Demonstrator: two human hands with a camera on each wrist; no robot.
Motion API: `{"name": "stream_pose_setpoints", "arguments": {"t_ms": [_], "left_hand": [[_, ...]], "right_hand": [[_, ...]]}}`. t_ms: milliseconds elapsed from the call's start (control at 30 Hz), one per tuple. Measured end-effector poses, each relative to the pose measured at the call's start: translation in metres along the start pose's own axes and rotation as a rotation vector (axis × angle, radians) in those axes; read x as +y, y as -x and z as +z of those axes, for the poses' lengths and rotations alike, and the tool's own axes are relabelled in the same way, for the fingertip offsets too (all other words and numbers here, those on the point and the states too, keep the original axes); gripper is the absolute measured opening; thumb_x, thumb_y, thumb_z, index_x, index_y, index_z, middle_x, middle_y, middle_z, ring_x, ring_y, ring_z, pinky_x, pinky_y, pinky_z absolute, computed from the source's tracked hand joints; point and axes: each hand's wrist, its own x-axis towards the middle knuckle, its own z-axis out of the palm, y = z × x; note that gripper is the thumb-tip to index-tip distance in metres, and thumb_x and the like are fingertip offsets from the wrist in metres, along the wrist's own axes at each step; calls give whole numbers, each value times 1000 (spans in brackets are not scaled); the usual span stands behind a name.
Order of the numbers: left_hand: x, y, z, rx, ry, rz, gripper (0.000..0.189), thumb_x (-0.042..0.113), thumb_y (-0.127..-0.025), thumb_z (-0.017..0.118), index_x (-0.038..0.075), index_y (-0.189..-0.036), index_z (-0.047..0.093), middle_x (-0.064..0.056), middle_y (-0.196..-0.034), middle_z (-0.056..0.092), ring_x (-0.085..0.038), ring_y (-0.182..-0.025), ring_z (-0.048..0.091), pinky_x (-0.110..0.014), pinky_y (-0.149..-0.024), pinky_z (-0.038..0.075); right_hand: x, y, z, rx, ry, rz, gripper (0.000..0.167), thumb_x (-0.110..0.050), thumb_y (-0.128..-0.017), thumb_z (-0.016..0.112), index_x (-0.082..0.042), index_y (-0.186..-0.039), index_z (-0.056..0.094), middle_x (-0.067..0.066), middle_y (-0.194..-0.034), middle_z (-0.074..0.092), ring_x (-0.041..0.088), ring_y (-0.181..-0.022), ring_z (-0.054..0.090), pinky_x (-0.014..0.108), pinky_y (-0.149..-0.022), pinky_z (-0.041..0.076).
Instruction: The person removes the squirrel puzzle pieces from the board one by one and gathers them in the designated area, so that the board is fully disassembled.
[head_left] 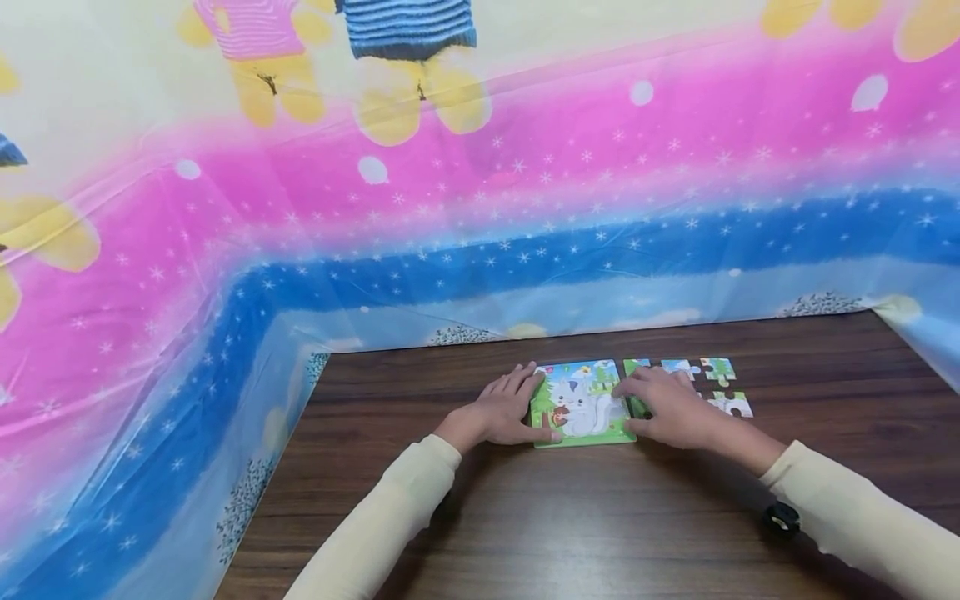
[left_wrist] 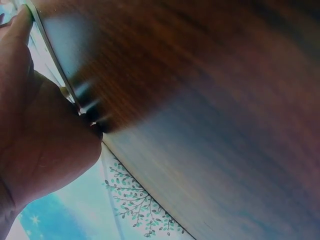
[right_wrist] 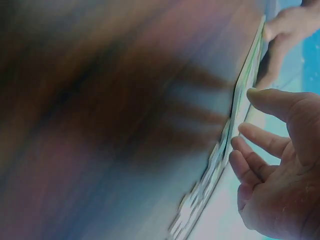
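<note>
A square jigsaw puzzle (head_left: 576,396) with a white squirrel holding an acorn lies flat on the table. My left hand (head_left: 504,410) rests along its left side, fingers at the upper left corner and thumb on the lower left part. From the right, my right hand (head_left: 671,410) reaches over the puzzle's right edge, fingertips and thumb touching the picture there. In the right wrist view the fingers (right_wrist: 265,140) are spread and slightly bent at the thin puzzle edge. Loose puzzle pieces (head_left: 718,368) lie just beyond the right hand, partly hidden by it.
The dark wooden table (head_left: 540,517) stretches toward me and to both sides. A patterned cloth (head_left: 480,242) in pink and blue hangs along the back and left table edges. A black band (head_left: 782,518) shows at the right sleeve.
</note>
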Motion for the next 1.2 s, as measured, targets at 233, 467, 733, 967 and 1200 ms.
{"name": "stream_pose_setpoints", "arguments": {"t_ms": [233, 467, 733, 967, 1200], "left_hand": [[-1, 1, 0, 4, 5, 13, 111, 80, -92, 59, 28, -173, 2, 4, -181, -7, -21, -169, -2, -49, -136, 14], [7, 9, -6, 4, -13, 16, 108, 76, -95, 58, 25, -173, 3, 1, -181, -5, -22, -169, -1, -48, -136, 14], [9, 15, -10, 22, -17, 35, 106, 77, -95, 56, 22, -173, 8, -2, -181, 1, -26, -169, 5, -51, -135, 18], [3, 11, -7, 16, -14, 18, 108, 80, -94, 54, 25, -173, 6, 1, -181, -2, -24, -169, 2, -51, -136, 16], [12, 5, -4, 43, -56, -20, 97, 78, -99, 45, 23, -172, 13, 0, -181, 6, -24, -168, 9, -51, -135, 19]], "right_hand": [[-17, 1, 4, -14, 18, -2, 55, -30, -89, 86, -16, -140, 69, 8, -128, 67, 30, -119, 62, 44, -85, 38], [-18, -3, 7, -28, -20, 48, 53, -29, -90, 85, -12, -138, 69, 11, -133, 66, 35, -125, 61, 51, -89, 39], [-16, -9, 7, -66, -96, 81, 45, -28, -90, 85, -14, -130, 71, 10, -129, 66, 31, -115, 63, 40, -82, 37], [-13, -13, 9, -97, -170, 89, 44, -28, -91, 85, -14, -129, 69, 3, -116, 67, 19, -103, 62, 35, -77, 32], [-12, -12, 6, -104, -191, 86, 43, -26, -91, 84, -13, -129, 68, 2, -115, 67, 18, -101, 62, 36, -79, 33]]}}
